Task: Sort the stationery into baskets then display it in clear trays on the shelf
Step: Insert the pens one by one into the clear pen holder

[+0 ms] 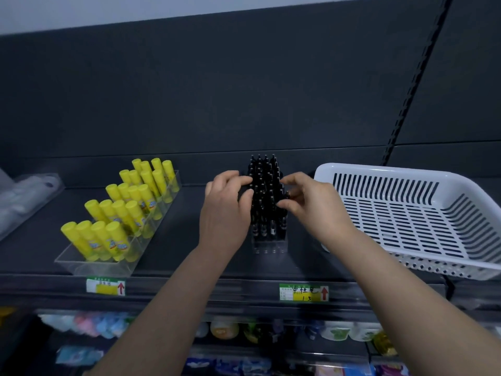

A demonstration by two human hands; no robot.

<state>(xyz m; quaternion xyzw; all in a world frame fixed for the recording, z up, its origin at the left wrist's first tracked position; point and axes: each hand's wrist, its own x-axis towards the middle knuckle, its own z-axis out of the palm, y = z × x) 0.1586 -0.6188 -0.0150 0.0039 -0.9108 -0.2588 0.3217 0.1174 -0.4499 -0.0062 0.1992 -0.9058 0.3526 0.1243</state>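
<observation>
At the shelf's (pixel 176 240) left end a clear holder of plastic bags (pixel 24 196) lies angled. Next stands a long clear divided tray (pixel 89 264), its near end just behind the front edge, with yellow glue sticks (pixel 119 210) upright in rows of four. A bare strip of shelf separates it from the narrow pen tray (pixel 268 246), packed with upright black pens (pixel 265 191). The left hand (pixel 226 207) curls its fingers against the pens' left side; the right hand (pixel 311 204) pinches pens on the right between thumb and fingers. Just right, a white slotted basket (pixel 379 170) sits tilted, its near corner past the front edge. Two price labels (pixel 105 286) hang on that edge.
</observation>
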